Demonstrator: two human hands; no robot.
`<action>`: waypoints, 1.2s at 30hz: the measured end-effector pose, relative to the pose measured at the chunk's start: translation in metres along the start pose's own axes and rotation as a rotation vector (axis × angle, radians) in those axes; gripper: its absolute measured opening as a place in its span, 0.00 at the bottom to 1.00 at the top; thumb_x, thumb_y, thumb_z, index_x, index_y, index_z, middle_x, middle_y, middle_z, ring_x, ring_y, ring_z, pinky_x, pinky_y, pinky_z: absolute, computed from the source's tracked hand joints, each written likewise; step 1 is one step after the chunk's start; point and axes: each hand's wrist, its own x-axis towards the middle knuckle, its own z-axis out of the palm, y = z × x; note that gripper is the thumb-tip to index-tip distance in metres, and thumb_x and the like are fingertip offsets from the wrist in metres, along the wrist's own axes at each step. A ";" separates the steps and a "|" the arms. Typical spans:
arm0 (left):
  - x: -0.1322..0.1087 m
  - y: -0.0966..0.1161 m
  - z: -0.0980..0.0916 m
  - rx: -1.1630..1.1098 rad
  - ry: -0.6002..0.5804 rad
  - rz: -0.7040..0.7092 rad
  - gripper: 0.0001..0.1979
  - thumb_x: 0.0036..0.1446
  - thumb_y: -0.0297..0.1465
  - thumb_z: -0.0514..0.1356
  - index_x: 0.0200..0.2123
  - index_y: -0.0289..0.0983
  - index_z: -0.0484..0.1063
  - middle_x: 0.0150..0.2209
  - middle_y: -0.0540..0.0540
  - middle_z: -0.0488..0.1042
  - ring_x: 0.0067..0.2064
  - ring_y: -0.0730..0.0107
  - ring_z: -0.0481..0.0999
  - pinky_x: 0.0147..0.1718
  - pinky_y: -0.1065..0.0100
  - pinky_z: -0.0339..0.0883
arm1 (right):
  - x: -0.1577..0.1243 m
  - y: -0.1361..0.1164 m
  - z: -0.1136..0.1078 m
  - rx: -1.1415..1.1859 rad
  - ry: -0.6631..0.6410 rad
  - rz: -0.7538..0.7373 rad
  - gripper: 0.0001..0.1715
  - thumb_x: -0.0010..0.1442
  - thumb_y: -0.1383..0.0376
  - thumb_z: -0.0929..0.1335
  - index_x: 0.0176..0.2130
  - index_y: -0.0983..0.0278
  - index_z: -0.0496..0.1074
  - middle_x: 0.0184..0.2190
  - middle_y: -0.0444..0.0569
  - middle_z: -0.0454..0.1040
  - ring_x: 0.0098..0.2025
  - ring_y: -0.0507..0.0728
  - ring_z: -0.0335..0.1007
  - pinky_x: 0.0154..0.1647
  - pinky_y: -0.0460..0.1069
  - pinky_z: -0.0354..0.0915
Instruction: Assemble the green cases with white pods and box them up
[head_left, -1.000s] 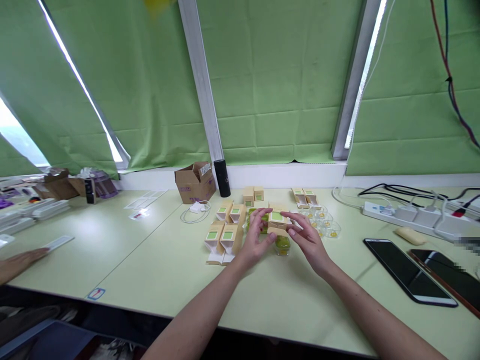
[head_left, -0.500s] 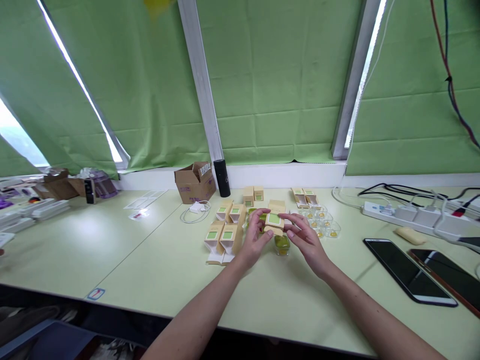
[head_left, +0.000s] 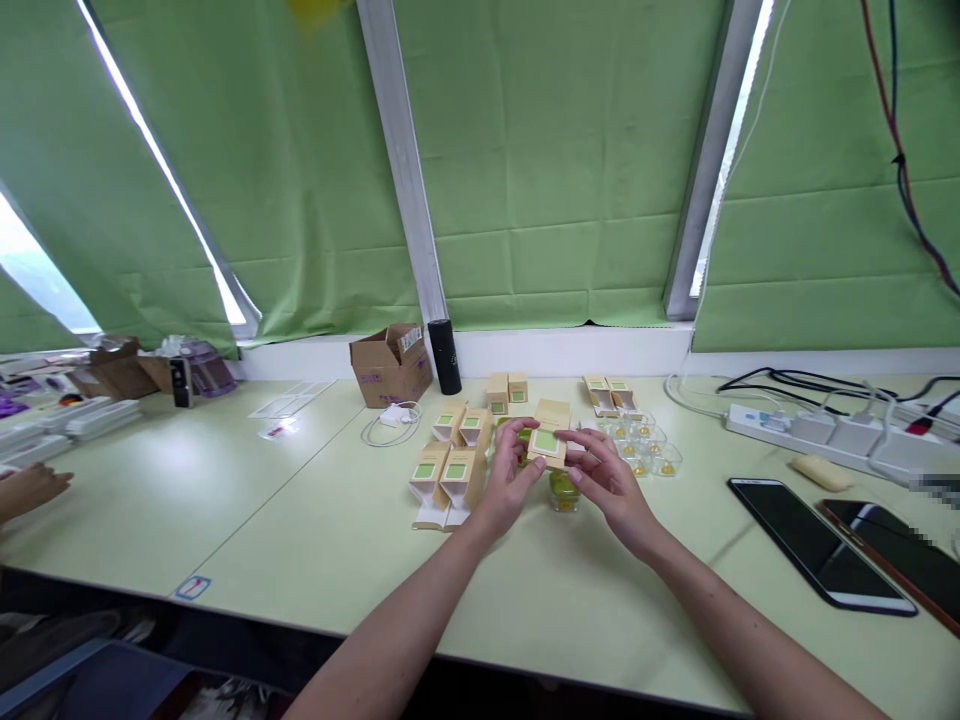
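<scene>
Between my hands is a small tan cardboard box [head_left: 547, 442] with a green square in a white frame on its face. My left hand [head_left: 507, 482] grips its left side with thumb and fingers. At its right edge, my right hand [head_left: 616, 492] pinches the box, index fingertip on the face. Just below the box stands a clear plastic cup with green contents [head_left: 564, 492]; more green shows behind my left fingers, partly hidden. Beside my left hand stand several similar boxes with open flaps [head_left: 456, 476]. Several clear cups with yellow centres [head_left: 664, 461] lie beyond my right hand.
Two small boxes [head_left: 498, 388] and two open ones [head_left: 611, 393] stand farther back, near a carton [head_left: 391, 372] and a black bottle [head_left: 444, 357]. Phones [head_left: 817, 545] and a power strip [head_left: 810, 430] lie at right. Another person's hand [head_left: 34, 490] is at far left.
The held box has tilted and shifted slightly left, and my right fingers have moved a little over its face. Another person's hand has come farther into view at the far left.
</scene>
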 end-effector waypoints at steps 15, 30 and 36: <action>-0.002 0.001 -0.001 0.101 -0.048 0.070 0.28 0.63 0.46 0.65 0.61 0.44 0.64 0.62 0.38 0.62 0.54 0.56 0.74 0.55 0.55 0.70 | 0.001 -0.001 0.002 -0.074 0.038 -0.030 0.23 0.64 0.51 0.73 0.57 0.50 0.74 0.56 0.50 0.59 0.46 0.56 0.76 0.56 0.58 0.74; -0.002 -0.002 0.001 0.173 -0.011 0.109 0.24 0.65 0.42 0.65 0.60 0.44 0.66 0.64 0.38 0.59 0.56 0.55 0.73 0.54 0.53 0.71 | 0.002 0.000 0.002 -0.085 0.050 -0.020 0.21 0.65 0.51 0.73 0.56 0.50 0.74 0.57 0.49 0.61 0.47 0.56 0.78 0.56 0.57 0.75; -0.002 -0.003 0.001 0.194 0.005 0.119 0.23 0.65 0.42 0.65 0.59 0.43 0.66 0.64 0.37 0.59 0.57 0.53 0.73 0.54 0.52 0.72 | 0.002 -0.001 0.003 -0.097 0.075 -0.026 0.21 0.64 0.50 0.73 0.55 0.50 0.75 0.56 0.49 0.62 0.46 0.56 0.77 0.54 0.57 0.76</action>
